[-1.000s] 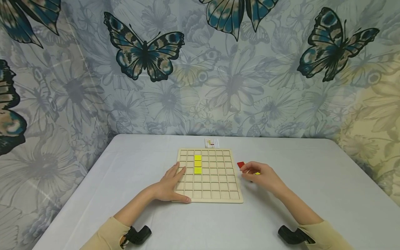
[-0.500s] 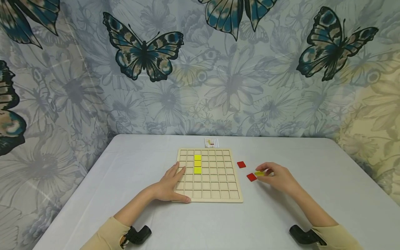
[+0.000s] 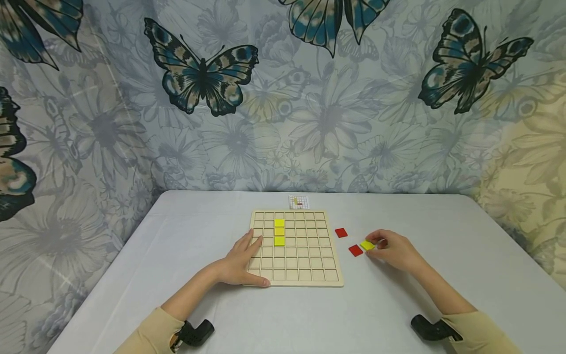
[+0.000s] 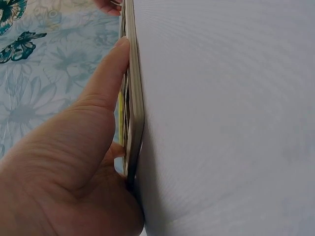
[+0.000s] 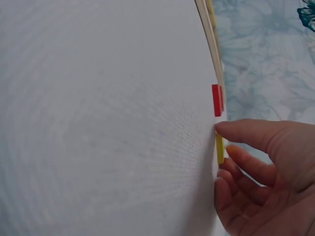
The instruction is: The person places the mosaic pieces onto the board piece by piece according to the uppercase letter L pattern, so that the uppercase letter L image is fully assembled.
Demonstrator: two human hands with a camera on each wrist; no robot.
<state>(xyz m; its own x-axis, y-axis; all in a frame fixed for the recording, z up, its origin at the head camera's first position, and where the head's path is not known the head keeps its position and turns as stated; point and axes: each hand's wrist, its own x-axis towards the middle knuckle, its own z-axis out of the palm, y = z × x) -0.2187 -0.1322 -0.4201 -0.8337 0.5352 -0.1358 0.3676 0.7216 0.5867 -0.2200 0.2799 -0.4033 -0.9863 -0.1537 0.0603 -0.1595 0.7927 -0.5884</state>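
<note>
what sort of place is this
Probably an indoor corner set up for tabletop puzzles: a white-covered table, butterfly-patterned walls close behind it, and on the table a grid board holding three yellow tiles.

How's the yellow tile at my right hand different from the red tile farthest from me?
The right hand pinches the yellow tile; the far red tile lies untouched. The yellow tile is farther from the grid board than the far red tile. Both are flat and four-sided.

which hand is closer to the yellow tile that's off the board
Right. The right hand has its fingers at the yellow tile; the left hand rests on the left edge of the board, across it from the tile.
</note>
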